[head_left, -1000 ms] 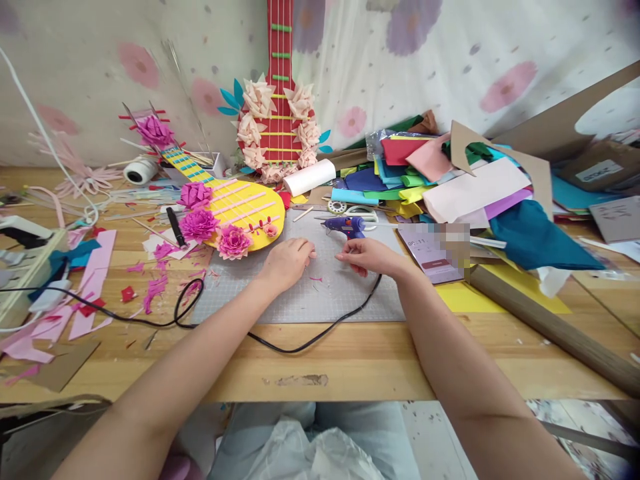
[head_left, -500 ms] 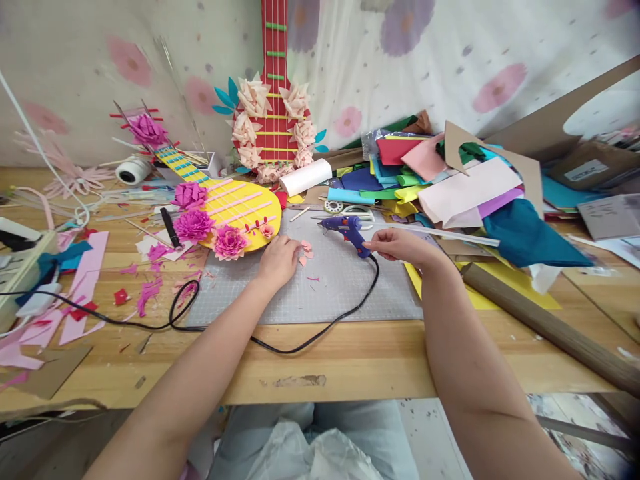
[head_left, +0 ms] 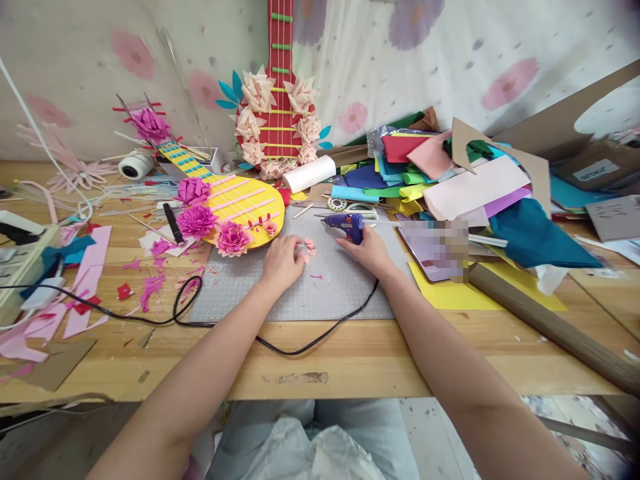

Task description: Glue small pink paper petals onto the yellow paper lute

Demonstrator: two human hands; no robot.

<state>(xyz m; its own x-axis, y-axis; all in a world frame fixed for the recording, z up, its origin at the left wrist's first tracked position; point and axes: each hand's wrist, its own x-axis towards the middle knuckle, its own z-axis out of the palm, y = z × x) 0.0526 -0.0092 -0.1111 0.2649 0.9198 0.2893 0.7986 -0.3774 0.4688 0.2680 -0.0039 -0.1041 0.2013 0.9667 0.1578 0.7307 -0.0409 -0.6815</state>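
Note:
My right hand [head_left: 371, 251] is closed round the handle of a blue hot glue gun [head_left: 345, 221], whose nozzle points left above the grey cutting mat [head_left: 340, 300]. A black cord runs from beneath that hand toward the left. On the mat, my left hand [head_left: 284, 261] rests with its fingers curled together, and whatever is between the fingertips is hidden. Small pink paper petals [head_left: 310, 245] lie right beside those fingertips. Behind my left hand is a yellow paper guitar [head_left: 250, 200] with pink strips and magenta paper flowers [head_left: 233, 239].
A red paper guitar [head_left: 278, 127] with pale flowers stands against the curtain. Coloured paper [head_left: 470, 187] is heaped at the right, near a phone [head_left: 430, 253] and a brown cardboard tube [head_left: 545, 327]. Pink scraps [head_left: 85, 280] and a power strip [head_left: 30, 267] lie left. The black cord [head_left: 300, 352] loops across the front.
My right hand has moved left and closed round the glue gun's handle, uncovering the phone. My left hand stays by the petals. The view has shifted slightly.

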